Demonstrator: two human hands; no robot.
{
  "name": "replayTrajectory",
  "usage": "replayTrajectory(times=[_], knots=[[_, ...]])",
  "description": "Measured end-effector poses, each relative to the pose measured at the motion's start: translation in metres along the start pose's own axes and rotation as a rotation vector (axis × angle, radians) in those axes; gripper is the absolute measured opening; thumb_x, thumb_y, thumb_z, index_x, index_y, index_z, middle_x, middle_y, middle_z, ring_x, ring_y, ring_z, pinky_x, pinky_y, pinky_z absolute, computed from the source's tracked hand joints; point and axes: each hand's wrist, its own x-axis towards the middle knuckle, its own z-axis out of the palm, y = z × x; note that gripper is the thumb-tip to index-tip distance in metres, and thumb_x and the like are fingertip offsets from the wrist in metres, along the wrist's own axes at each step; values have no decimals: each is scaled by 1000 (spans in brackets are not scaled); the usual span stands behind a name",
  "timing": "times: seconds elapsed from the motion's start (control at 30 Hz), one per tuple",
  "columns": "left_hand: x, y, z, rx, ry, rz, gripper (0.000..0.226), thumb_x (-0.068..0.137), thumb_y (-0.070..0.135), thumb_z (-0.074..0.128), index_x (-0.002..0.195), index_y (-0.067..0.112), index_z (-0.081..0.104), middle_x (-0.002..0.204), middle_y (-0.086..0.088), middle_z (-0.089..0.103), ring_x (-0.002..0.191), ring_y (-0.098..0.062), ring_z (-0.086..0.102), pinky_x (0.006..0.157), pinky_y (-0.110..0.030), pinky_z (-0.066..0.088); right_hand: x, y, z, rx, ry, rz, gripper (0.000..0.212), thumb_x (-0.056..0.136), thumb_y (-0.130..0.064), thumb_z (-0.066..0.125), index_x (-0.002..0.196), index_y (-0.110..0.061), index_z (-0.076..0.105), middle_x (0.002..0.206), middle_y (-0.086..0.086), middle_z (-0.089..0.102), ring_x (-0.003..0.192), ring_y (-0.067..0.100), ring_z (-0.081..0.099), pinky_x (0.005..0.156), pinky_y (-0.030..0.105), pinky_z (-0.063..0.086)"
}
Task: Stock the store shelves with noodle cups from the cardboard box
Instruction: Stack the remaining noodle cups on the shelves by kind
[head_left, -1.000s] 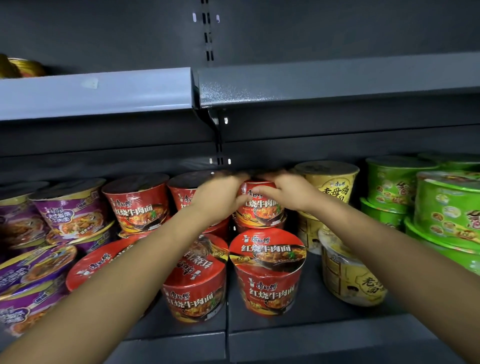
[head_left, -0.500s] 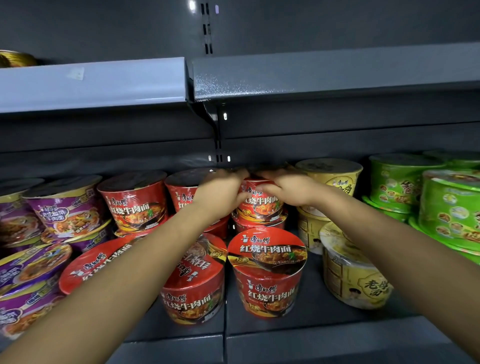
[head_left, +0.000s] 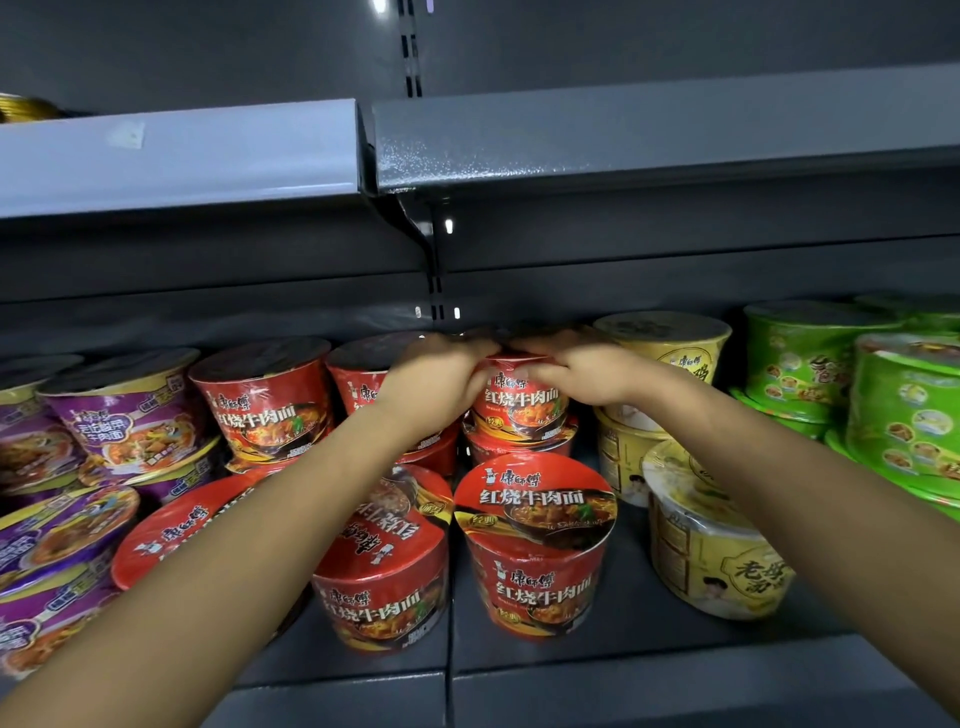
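Fingers of the left hand (head_left: 441, 379) and the right hand (head_left: 576, 371) curl round the top of one round red noodle cup (head_left: 524, 410) wrapped in shiny film, at the back of the lower dark grey metal shelf (head_left: 623, 670). The left hand wraps the cup's left rim with its back towards the camera. The right hand wraps the right rim, its thumb laid across the front wall just under the lid. The fingertips of the two hands nearly meet over the lid. The held cup is upright and sits stacked on a second red cup (head_left: 519, 444), of which only the rim and a strip of wall show. Just in front stands an upright front red cup (head_left: 540, 545), and beside that, partly behind the left forearm, a neighbouring red cup (head_left: 384, 571). Further left a tipped red cup (head_left: 171, 530) turns its lid to the camera. Two more back-row red cups (head_left: 265, 400) stand left of the hands, with purple noodle cups (head_left: 124, 421) stacked beyond them. Right of the held cup are yellow noodle cups (head_left: 670, 353), one leaning in front, then green noodle cups (head_left: 800, 358). Above runs the pale grey edge of an upper metal shelf (head_left: 623, 135).
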Motion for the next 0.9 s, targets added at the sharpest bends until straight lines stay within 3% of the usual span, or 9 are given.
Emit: replayTrajectory(times=[0.13, 0.27, 0.5, 0.9], knots=[[-1, -3, 1, -62, 55, 38, 33, 99, 30, 45, 127, 20, 59, 116, -10, 67, 103, -31, 63, 88, -39, 51, 4, 5, 1, 67, -22, 6, 51, 97, -47, 42, 145, -33, 34, 147, -2, 40, 130, 19, 43, 103, 26, 38], [0, -6, 1, -93, 76, 54, 31, 98, 29, 48, 125, 21, 61, 113, -9, 69, 100, -31, 64, 87, -37, 52, 5, 7, 0, 128, -46, 21, 50, 96, -47, 44, 143, -35, 35, 145, -4, 44, 127, 18, 47, 103, 30, 41], [1, -7, -1, -134, 105, 85, 29, 95, 22, 55, 122, 15, 64, 113, -10, 69, 102, -30, 65, 89, -34, 52, -2, 4, -7, 172, -67, 26, 46, 98, -43, 42, 143, -36, 35, 135, -7, 50, 117, 10, 48, 85, 17, 35], [2, -3, -5, -125, -24, 23, 34, 99, 26, 47, 131, 19, 56, 120, -11, 65, 106, -27, 62, 92, -36, 50, 6, 3, -11, 134, -149, -41, 50, 98, -37, 44, 146, -26, 33, 147, 1, 40, 132, 20, 42, 106, 30, 37]])
